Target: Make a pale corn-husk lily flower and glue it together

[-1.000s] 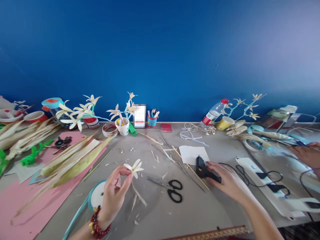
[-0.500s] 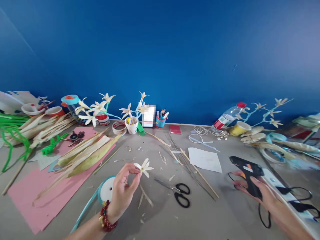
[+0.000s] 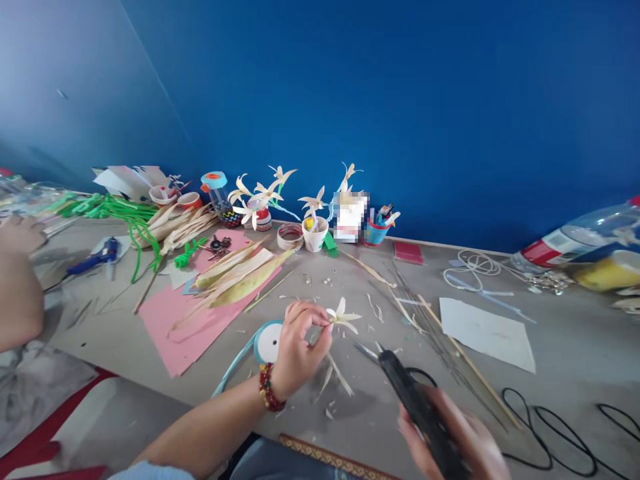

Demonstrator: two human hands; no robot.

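Observation:
Between thumb and fingertips, my left hand point(image 3: 303, 340) pinches a small cream flower point(image 3: 344, 317) made of pale petals, its petals pointing right. My right hand point(image 3: 450, 427) grips a black glue gun point(image 3: 417, 403), its nozzle aimed up and left toward the flower, apart from it. Scissors point(image 3: 367, 351) lie on the table, their handles mostly hidden behind the glue gun. Just left of my left hand is a spool of light blue ribbon point(image 3: 267, 341). Thin pale strips point(image 3: 340, 375) are scattered below the flower.
Dried husks point(image 3: 235, 283) rest on pink paper point(image 3: 165, 327). Finished flowers stand in a white cup point(image 3: 315, 235) by the wall. A white sheet point(image 3: 487, 333), thin sticks point(image 3: 470, 353) and a black cord point(image 3: 565, 433) lie right. Another person's arm point(image 3: 20, 293) is at far left, near a blue glue gun point(image 3: 95, 260).
The view has turned left. My right hand has brought the black glue gun from the far right to near the flower, over the scissors. My left hand still holds the flower.

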